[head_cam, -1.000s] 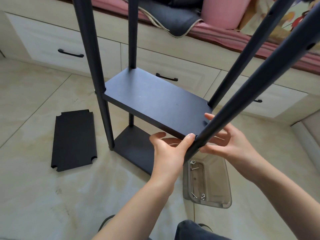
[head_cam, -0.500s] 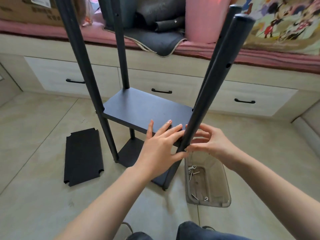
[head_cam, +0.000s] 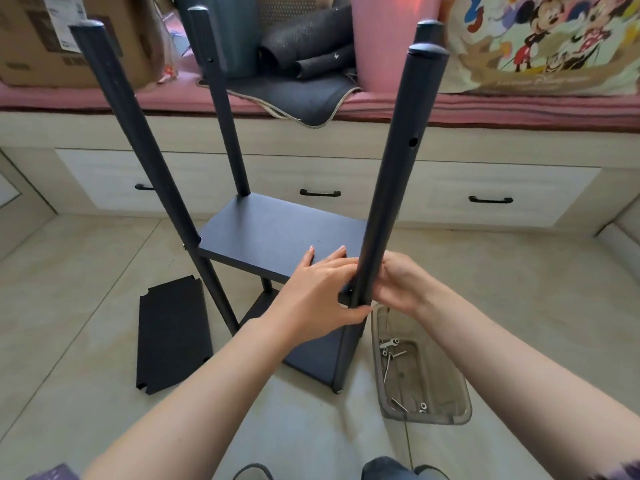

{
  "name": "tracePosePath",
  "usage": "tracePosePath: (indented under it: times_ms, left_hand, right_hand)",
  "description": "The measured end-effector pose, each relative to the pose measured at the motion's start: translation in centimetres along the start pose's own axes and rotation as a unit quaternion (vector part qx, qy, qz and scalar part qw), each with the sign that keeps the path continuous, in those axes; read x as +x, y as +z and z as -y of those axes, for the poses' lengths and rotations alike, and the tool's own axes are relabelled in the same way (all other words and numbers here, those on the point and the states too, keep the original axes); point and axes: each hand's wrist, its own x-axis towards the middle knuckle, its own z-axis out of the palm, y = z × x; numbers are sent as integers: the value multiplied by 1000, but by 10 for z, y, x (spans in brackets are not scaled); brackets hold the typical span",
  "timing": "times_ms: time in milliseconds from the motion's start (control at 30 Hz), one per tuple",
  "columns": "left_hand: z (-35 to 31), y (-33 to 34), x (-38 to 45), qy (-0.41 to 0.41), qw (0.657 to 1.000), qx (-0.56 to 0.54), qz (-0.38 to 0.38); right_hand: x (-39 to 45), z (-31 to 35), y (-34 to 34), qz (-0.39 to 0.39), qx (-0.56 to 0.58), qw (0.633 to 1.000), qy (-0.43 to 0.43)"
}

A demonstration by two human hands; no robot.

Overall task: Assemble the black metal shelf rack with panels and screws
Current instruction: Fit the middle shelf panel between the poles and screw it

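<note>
The black shelf rack stands on the tiled floor with several upright poles. Its middle panel [head_cam: 273, 233] sits at mid height, and a bottom panel [head_cam: 311, 355] lies near the floor. My left hand [head_cam: 318, 289] lies flat on the middle panel's near right corner, thumb wrapped against the near right pole [head_cam: 391, 174]. My right hand [head_cam: 398, 282] cups that same pole from the right at panel height. What its fingertips hold is hidden. A loose black panel [head_cam: 173, 336] with notched corners lies flat on the floor to the left.
A clear plastic tray [head_cam: 446, 407] holding several screws and nuts sits on the floor just right of the rack. Light wooden drawers [head_cam: 485, 199] run along the back under a pink cushion with a cardboard box [head_cam: 41, 39] and bags. My knees show at the bottom edge.
The view has pulled back and tilted up, so the pole tops now show. My left hand shifted from under the panel's corner to on top of it. Both hands remain at the near right pole.
</note>
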Motion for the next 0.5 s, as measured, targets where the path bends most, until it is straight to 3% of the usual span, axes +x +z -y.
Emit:
tracePosePath:
  times_ms: [233, 500]
  left_hand:
    - [-1, 2, 2, -4, 999, 28, 37]
    - [2, 7, 7, -21, 999, 18, 31]
  right_hand:
    - [-2, -8, -14, 46, -18, 996, -68]
    - [-9, -1, -20, 42, -12, 999, -18]
